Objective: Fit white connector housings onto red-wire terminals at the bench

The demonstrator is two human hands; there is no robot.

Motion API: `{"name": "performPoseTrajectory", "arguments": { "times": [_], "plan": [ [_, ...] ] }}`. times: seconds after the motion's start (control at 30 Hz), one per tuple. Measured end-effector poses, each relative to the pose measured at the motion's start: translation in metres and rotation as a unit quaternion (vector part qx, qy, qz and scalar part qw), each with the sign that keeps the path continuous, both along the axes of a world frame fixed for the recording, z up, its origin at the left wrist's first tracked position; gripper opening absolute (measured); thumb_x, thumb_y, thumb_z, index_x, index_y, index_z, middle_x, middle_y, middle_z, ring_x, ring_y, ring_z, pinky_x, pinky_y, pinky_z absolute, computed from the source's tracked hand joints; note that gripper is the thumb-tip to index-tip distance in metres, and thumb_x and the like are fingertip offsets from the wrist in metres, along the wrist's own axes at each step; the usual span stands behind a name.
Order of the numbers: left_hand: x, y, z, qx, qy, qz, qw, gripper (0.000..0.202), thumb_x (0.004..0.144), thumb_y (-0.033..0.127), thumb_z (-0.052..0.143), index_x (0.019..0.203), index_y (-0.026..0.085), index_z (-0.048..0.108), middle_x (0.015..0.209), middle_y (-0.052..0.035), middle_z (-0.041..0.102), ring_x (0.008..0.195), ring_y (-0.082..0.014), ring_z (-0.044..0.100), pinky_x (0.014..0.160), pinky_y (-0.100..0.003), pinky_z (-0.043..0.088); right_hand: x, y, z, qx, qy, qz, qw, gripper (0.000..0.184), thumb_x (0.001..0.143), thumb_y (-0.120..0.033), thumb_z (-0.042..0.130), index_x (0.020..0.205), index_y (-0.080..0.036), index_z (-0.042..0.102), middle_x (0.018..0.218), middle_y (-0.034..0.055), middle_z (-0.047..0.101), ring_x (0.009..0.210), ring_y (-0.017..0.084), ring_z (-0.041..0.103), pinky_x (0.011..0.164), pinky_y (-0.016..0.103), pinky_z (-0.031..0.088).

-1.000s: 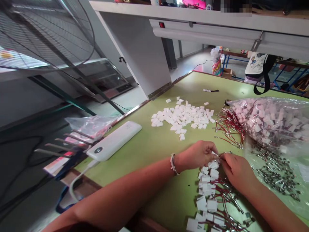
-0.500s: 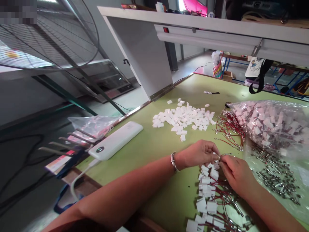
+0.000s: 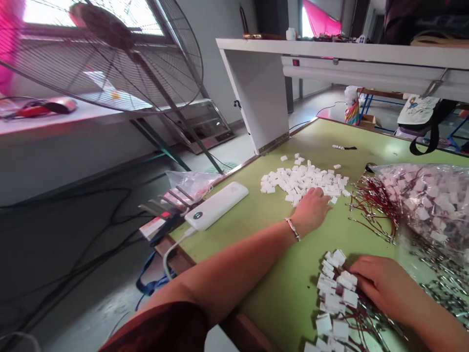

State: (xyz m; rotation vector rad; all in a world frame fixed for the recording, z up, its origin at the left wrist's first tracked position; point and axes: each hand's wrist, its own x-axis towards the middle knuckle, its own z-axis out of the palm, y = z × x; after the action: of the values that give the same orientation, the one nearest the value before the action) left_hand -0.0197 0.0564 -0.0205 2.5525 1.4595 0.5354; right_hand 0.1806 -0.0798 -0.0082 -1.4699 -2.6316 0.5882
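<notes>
"At the near edge of the loose white pieces [image 3: 284, 180], what do you see?"
"The left hand [image 3: 312, 211], fingers down among them; whether they pinch 1, I cannot tell"
"Which way do those pieces spread from it?"
"Beyond it and mostly to its left, their long axis running across the green table [image 3: 286, 298]"
"And the right hand [image 3: 384, 286]?"
"Well apart from the left, farther from the loose white pieces, beside the wired row [image 3: 332, 300]; its fingertips hang by the red wires [image 3: 357, 320], their hold hidden"
"How does that row point?"
"Lengthwise away from the camera, its far end near the right hand"
</notes>
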Motion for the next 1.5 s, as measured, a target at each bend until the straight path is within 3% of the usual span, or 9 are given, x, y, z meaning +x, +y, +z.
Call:
{"name": "performPoseTrajectory", "arguments": {
  "times": [0.27,0.5,0.67,0.93,1.1,1.23,1.3,1.4,1.5],
  "plan": [
    [0.007,-0.001,-0.008,0.007,0.028,-0.068,0.997,0.017,0.094,0.026,0.053,0.092,0.014,0.065,0.098,-0.0080,0.062,0.097,-0.0217,0.052,0.091,-0.036,0.043,0.025,0.035,-0.020,0.217,-0.048,-0.220,0.950,0.029,0.093,-0.022,0.045,0.115,-0.018,0.062,0.113,0.0122,0.064,0.092,0.024,0.063,0.075,0.037,0.048],
    [0.001,-0.004,-0.008,-0.037,-0.104,-0.092,0.990,0.017,0.081,0.018,0.069,0.098,0.015,0.066,0.101,-0.0069,0.064,0.098,-0.0205,0.056,0.090,-0.035,0.046,0.015,0.029,-0.024,0.215,-0.139,-0.186,0.949,0.018,0.092,-0.022,0.047,0.087,-0.020,0.064,0.088,0.0059,0.063,0.081,0.022,0.061,0.062,0.031,0.042],
    [0.004,0.000,-0.012,0.045,-0.023,-0.177,0.983,0.036,0.089,0.014,0.055,0.123,0.025,0.059,0.134,-0.0040,0.055,0.129,-0.0248,0.041,0.104,-0.044,0.035,0.018,0.027,-0.022,0.219,-0.142,-0.207,0.943,0.014,0.090,-0.021,0.048,0.081,-0.019,0.059,0.083,0.0058,0.063,0.070,0.019,0.060,0.055,0.029,0.034],
    [0.008,0.000,-0.017,0.047,0.007,-0.220,0.974,0.022,0.093,0.022,0.052,0.106,0.019,0.070,0.094,-0.0069,0.065,0.098,-0.0202,0.052,0.088,-0.033,0.043,0.020,0.021,-0.025,0.176,-0.004,-0.245,0.953,0.009,0.085,-0.021,0.050,0.077,-0.021,0.056,0.066,0.0013,0.065,0.059,0.018,0.060,0.055,0.029,0.036],
    [0.010,-0.005,-0.013,0.035,0.014,-0.209,0.977,0.018,0.091,0.026,0.056,0.101,0.021,0.071,0.092,-0.0072,0.059,0.099,-0.0230,0.049,0.086,-0.035,0.043,0.018,0.018,-0.022,0.209,0.050,-0.224,0.951,0.017,0.089,-0.022,0.047,0.085,-0.019,0.064,0.077,0.0041,0.068,0.067,0.018,0.062,0.061,0.029,0.042],
    [0.009,-0.014,-0.006,-0.023,-0.121,-0.188,0.974,0.012,0.087,0.023,0.062,0.096,0.018,0.068,0.101,-0.0064,0.063,0.102,-0.0206,0.053,0.094,-0.039,0.043,0.016,0.012,-0.013,0.217,0.132,-0.204,0.945,0.023,0.092,-0.028,0.048,0.082,-0.019,0.067,0.072,0.0021,0.065,0.061,0.014,0.058,0.058,0.027,0.043],
    [0.009,-0.021,-0.003,-0.140,-0.239,-0.156,0.948,0.014,0.086,0.021,0.062,0.099,0.016,0.066,0.098,-0.0060,0.066,0.094,-0.0172,0.058,0.089,-0.037,0.048,0.015,0.010,-0.009,0.216,0.167,-0.206,0.940,0.022,0.091,-0.027,0.050,0.081,-0.019,0.067,0.069,0.0012,0.063,0.060,0.013,0.057,0.057,0.026,0.043],
    [0.011,-0.030,-0.002,-0.350,-0.374,-0.122,0.850,0.020,0.081,0.017,0.066,0.100,0.014,0.063,0.087,-0.0039,0.068,0.080,-0.0129,0.062,0.076,-0.031,0.053,0.014,0.008,-0.006,0.223,0.195,-0.205,0.933,0.021,0.091,-0.027,0.051,0.080,-0.020,0.067,0.067,0.0008,0.063,0.060,0.012,0.056,0.058,0.025,0.044],
    [0.013,-0.034,-0.001,-0.438,-0.426,-0.117,0.783,0.020,0.075,0.012,0.070,0.093,0.014,0.064,0.082,-0.0017,0.068,0.076,-0.0107,0.062,0.078,-0.030,0.054,0.015,0.008,-0.007,0.224,0.201,-0.199,0.933,0.021,0.092,-0.027,0.051,0.081,-0.020,0.067,0.067,0.0008,0.062,0.059,0.012,0.055,0.057,0.025,0.043]
  ]
}}
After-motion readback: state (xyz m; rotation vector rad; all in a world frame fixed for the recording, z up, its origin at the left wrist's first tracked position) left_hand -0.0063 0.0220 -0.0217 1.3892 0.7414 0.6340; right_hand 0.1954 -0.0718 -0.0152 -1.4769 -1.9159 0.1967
